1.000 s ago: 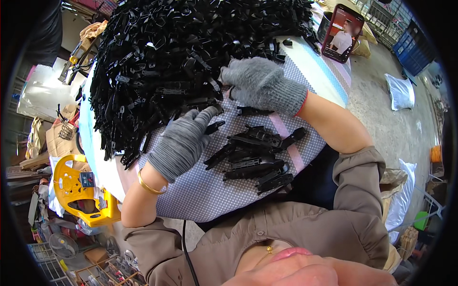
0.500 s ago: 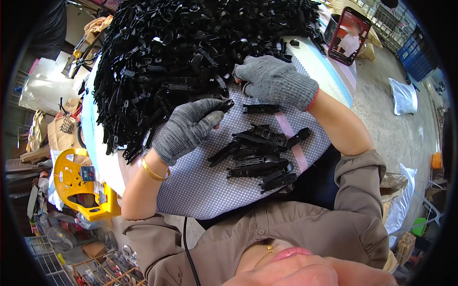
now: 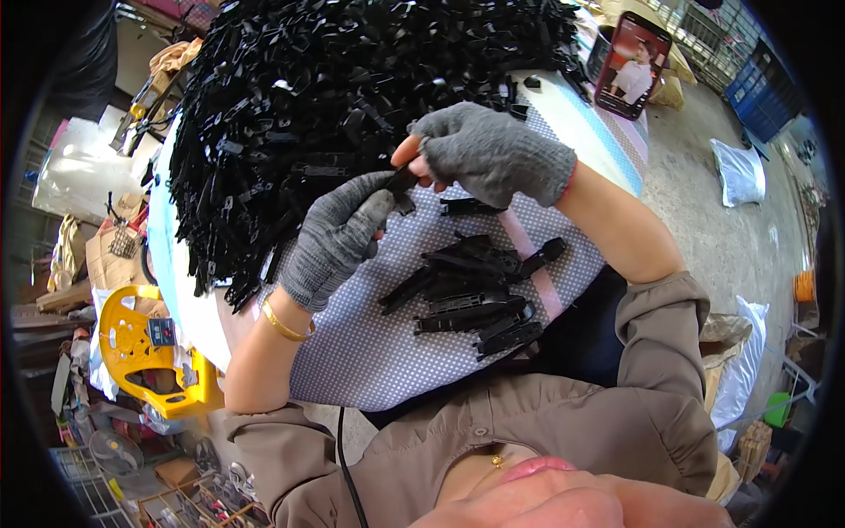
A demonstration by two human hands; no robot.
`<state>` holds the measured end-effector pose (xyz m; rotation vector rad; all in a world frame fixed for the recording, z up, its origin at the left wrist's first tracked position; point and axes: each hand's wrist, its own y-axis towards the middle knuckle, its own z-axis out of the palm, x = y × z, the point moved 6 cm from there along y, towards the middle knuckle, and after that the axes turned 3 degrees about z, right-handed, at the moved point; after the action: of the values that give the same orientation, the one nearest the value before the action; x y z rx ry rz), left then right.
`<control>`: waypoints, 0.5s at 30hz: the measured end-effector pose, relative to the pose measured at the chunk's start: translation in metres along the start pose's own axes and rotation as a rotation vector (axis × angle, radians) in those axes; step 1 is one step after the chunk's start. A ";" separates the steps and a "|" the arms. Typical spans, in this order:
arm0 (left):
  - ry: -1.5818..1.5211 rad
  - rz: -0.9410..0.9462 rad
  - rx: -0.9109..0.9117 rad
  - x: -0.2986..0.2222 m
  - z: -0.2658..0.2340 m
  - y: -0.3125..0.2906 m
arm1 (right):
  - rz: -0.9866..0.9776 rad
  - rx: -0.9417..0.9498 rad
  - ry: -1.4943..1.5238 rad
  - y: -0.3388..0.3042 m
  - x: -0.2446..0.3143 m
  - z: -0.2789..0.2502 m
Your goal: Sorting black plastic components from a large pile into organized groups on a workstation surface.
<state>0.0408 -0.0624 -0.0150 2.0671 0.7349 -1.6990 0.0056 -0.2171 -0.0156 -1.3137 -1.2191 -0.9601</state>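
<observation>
My left hand (image 3: 333, 239), in a grey knitted glove with bare fingertips, pinches a narrow black plastic part (image 3: 403, 183). The right hand (image 3: 497, 157), gloved alike, has its fingers closed at the upper end of that same part. Whether a second small piece sits in those fingers I cannot make out. Just below the right hand a single black plastic piece (image 3: 471, 207) lies on the dotted cloth (image 3: 348, 356). Nearer to me is a small pile of similar long black parts (image 3: 466, 277). A large heap of black plastic pieces (image 3: 290, 97) rises beyond both hands.
A phone (image 3: 632, 66) showing a person stands upright at the table's far right. To the left is a yellow plastic chair (image 3: 132, 330) with a small dark box on it. White sacks (image 3: 739, 172) lie on the floor at right. A black cable (image 3: 345, 458) hangs near my left arm.
My right hand has come left from the cloth beside the heap to the part in my left hand. The left hand has shifted only slightly, and the fingers now meet at the part.
</observation>
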 end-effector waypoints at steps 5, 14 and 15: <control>-0.067 0.022 -0.044 0.000 -0.003 0.001 | -0.030 -0.028 0.112 -0.003 0.002 -0.005; 0.021 0.047 -0.038 0.002 -0.007 0.001 | -0.071 -0.081 0.025 -0.003 0.004 -0.003; 0.021 0.049 -0.037 0.000 -0.005 0.002 | -0.077 -0.089 0.082 -0.003 0.001 -0.003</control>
<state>0.0457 -0.0609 -0.0144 2.0643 0.7112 -1.6275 0.0028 -0.2198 -0.0142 -1.2914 -1.1826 -1.1235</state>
